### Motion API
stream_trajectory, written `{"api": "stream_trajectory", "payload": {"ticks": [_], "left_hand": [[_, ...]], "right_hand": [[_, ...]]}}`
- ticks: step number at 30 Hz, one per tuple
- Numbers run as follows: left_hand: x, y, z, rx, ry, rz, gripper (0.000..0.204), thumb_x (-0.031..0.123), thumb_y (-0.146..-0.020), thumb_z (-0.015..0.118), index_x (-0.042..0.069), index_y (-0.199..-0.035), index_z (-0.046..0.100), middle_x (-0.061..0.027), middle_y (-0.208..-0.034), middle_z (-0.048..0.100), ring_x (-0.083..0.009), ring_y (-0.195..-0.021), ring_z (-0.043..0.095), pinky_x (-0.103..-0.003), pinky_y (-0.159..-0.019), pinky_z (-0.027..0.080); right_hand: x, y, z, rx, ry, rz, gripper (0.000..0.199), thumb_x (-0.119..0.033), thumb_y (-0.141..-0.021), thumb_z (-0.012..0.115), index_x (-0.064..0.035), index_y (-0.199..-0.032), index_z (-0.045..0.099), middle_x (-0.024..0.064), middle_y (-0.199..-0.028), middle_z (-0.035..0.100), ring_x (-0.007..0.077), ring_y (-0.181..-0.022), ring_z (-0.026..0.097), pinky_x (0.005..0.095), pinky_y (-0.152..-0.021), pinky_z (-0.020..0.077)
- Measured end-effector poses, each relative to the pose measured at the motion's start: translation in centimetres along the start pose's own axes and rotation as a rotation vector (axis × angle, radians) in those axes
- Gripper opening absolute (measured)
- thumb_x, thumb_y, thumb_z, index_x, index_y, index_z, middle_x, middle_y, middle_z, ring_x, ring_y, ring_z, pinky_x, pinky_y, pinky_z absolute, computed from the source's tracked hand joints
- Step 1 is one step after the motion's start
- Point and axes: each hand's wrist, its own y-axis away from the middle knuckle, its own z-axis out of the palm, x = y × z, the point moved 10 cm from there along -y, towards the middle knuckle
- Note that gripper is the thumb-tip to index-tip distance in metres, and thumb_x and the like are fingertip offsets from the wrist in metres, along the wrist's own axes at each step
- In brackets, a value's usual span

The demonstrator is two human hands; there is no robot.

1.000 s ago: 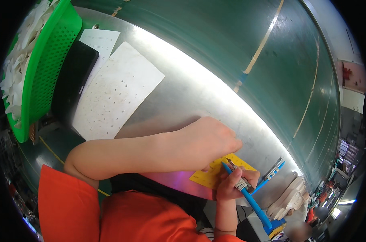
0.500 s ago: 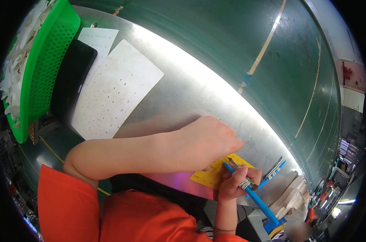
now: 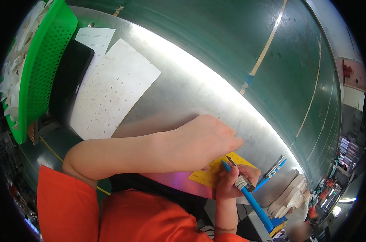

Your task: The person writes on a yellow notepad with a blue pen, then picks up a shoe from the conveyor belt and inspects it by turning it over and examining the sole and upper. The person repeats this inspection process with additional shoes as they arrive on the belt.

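My left forearm crosses the table, and my left hand (image 3: 210, 137) rests knuckles up over the edge of a yellow card (image 3: 202, 176). Its fingers are curled and mostly hidden, so what they hold, if anything, cannot be made out. My right hand (image 3: 230, 181) is closed round a blue pen-like tool (image 3: 256, 207), its tip over the card near my left fingers. A metal piece is bound to its shaft with a pale wrapping. Just right of this hand lies a second blue tool (image 3: 266, 181) with a metal part.
White gloves (image 3: 290, 197) lie at the table's right end. On the left are a white spotted sheet (image 3: 114, 88), a printed paper (image 3: 96, 38), a black flat object (image 3: 72, 76) and a green perforated basket (image 3: 50, 60) of white pieces. The metal table's (image 3: 183, 80) far edge borders green floor (image 3: 215, 36).
The tail of the blue tool in my right hand has swung slightly down and left, and its tip has shifted a little left. My left hand has hardly moved.
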Motion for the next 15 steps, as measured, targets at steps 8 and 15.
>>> {"api": "stream_trajectory", "payload": {"ticks": [8, 15], "left_hand": [[0.2, -0.1, 0.0, -0.020, 0.020, 0.005, 0.050, 0.011, -0.056, 0.078, 0.007, -0.098, 0.052, -0.0068, -0.090, 0.058, -0.0260, -0.087, 0.059, -0.036, -0.071, 0.048], [0.3, 0.0, 0.2, -0.055, 0.010, -0.014, 0.056, 0.015, -0.055, 0.081, 0.011, -0.102, 0.051, -0.0038, -0.085, 0.059, -0.0229, -0.083, 0.061, -0.035, -0.068, 0.047]], "right_hand": [[-0.3, -0.1, 0.1, -0.031, 0.068, -0.054, 0.029, -0.025, -0.087, 0.059, -0.0031, -0.079, 0.042, 0.0034, -0.060, 0.050, 0.0081, -0.041, 0.048, 0.0191, -0.049, 0.0441], [3.9, 0.1, -2.9, 0.418, -0.457, 0.377, 0.031, -0.030, -0.091, 0.052, -0.0062, -0.076, 0.038, 0.0017, -0.057, 0.041, 0.0067, -0.035, 0.037, 0.0216, -0.040, 0.0421]]}}
